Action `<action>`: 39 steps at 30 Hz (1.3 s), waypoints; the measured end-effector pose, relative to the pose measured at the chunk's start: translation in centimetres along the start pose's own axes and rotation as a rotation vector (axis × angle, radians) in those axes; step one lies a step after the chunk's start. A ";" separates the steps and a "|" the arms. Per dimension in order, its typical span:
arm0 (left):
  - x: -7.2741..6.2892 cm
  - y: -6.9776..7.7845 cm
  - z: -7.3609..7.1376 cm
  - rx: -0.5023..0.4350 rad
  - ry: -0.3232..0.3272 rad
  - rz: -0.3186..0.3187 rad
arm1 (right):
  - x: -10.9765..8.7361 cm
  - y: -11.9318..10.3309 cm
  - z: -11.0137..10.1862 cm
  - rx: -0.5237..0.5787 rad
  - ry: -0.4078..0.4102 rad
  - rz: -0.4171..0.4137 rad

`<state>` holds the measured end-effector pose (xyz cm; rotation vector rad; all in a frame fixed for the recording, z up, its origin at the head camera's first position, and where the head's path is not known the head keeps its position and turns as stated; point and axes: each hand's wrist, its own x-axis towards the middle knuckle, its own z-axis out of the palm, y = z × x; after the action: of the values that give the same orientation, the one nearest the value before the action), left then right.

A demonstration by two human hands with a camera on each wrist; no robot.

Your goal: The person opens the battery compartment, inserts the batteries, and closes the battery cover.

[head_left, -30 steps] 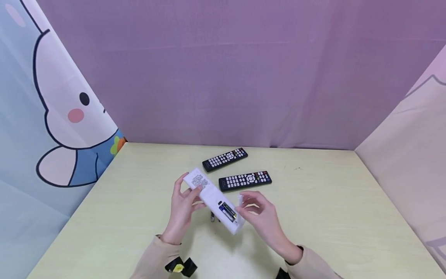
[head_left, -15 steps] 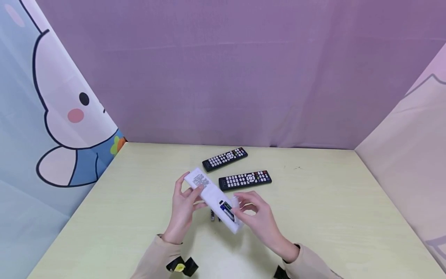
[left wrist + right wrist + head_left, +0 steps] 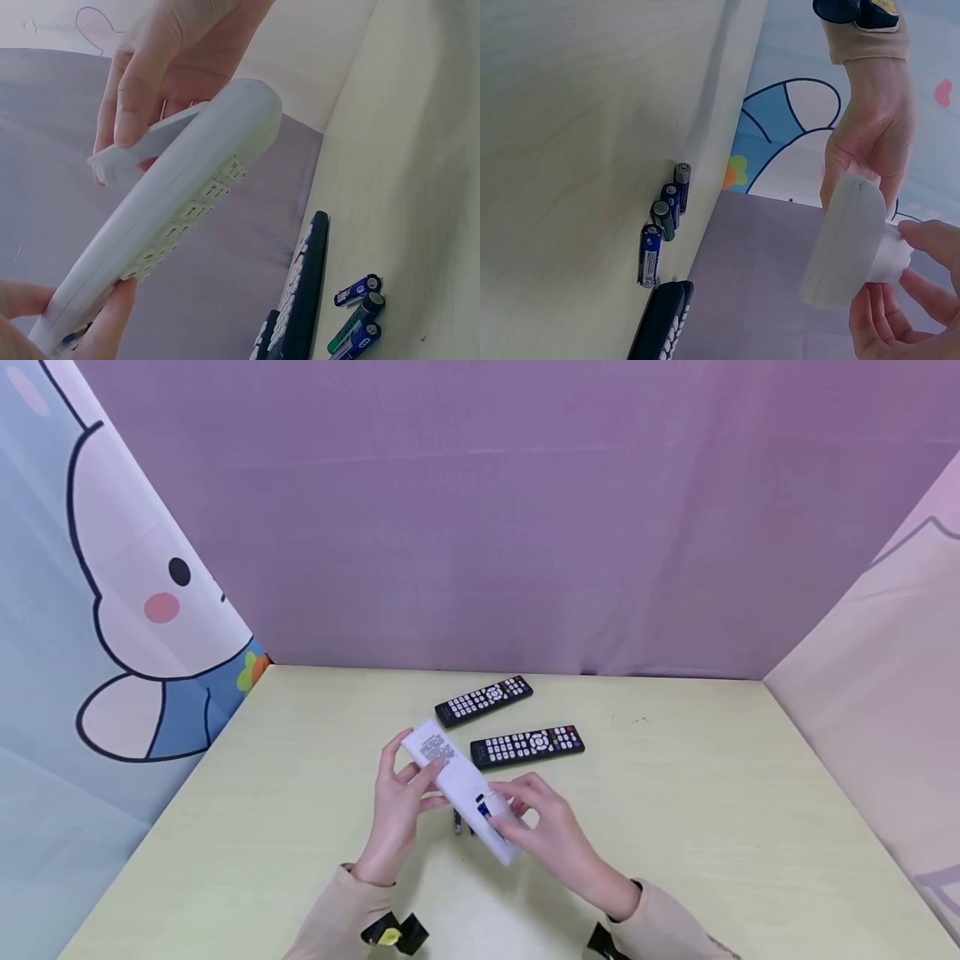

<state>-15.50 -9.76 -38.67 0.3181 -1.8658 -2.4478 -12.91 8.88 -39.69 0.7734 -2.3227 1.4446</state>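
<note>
My left hand [image 3: 397,810] holds a white remote control [image 3: 457,777] by its upper end, back side up and slanted above the table. Its battery compartment [image 3: 482,806] is partly covered, with a bit of a blue battery showing. Between thumb and fingers, my right hand [image 3: 551,827] pinches the white battery cover [image 3: 150,146] over the compartment. In the left wrist view the cover stands tilted: one end meets the remote near its rounded end, the other is raised off it. Several loose batteries [image 3: 667,214] lie on the table below the remote.
Two black remote controls, a farther one [image 3: 483,702] and a nearer one [image 3: 527,747], lie buttons up behind the hands. A purple cloth [image 3: 480,518] hangs along the table's back edge, with printed cloths at both sides.
My right hand has moved left and brought the cover down over the compartment, hiding more of the batteries. The left hand and the white remote have shifted only slightly.
</note>
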 end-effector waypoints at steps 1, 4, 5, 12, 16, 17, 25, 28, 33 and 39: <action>0.0 0.0 0.0 0.001 -0.001 0.002 | 0.0 0.0 0.0 -0.018 -0.007 -0.008; -0.2 0.0 0.1 0.012 -0.009 0.006 | 0.0 -0.1 0.1 -0.069 -0.031 -0.013; -0.2 0.0 0.1 0.017 -0.012 0.005 | 0.1 -0.1 0.1 -0.078 -0.042 -0.008; -0.4 0.1 0.2 0.042 -0.011 0.013 | 0.1 -0.3 -0.1 -0.108 -0.105 0.024; -0.4 0.2 0.3 0.047 -0.006 0.015 | 0.1 -0.2 -0.2 -0.114 -0.133 0.021; -0.4 0.2 0.3 0.048 -0.005 0.014 | 0.1 -0.2 -0.2 -0.115 -0.141 0.016; -0.6 0.6 0.2 0.022 -0.020 0.012 | -0.9 0.6 -0.2 -0.196 -0.252 -0.050; -0.6 0.8 0.2 0.009 -0.024 0.011 | -1.3 0.6 -0.1 -0.257 -0.280 -0.090; -0.7 0.8 0.2 0.002 -0.025 0.011 | -1.7 0.8 0.0 -0.326 -0.249 -0.181; -0.7 0.8 0.1 -0.014 -0.039 0.016 | -1.7 0.8 0.1 -0.356 -0.197 -0.244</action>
<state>-14.86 -9.77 -37.82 0.2557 -1.8580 -2.4724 -12.02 9.57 -41.16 1.0823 -2.4266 0.8557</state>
